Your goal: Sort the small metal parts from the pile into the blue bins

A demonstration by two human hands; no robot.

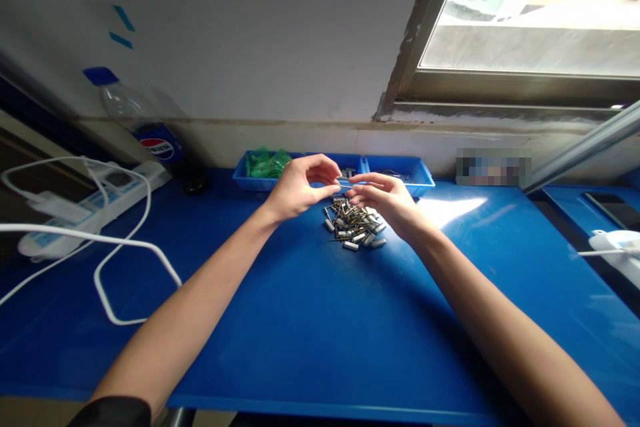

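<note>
My left hand [303,185] is closed in a pinch, thumb against fingertips, on a small thin metal piece [341,182] too small to make out fully. Close to its right, my right hand [387,199] has its fingers drawn together on a thin, light-coloured rod [356,186] that points toward the left fingertips. Whether the two pieces touch I cannot tell. Just below both hands lies a loose pile of small metal parts [355,230], with grey blocks and brass-coloured pins mixed together on the blue table [300,320].
Blue bins [425,177] stand along the wall; the left one holds a green plastic bag [267,163]. At left are a Pepsi bottle [160,143], a power strip [100,210] and looping white cables [150,247]. A phone [613,210] lies at far right.
</note>
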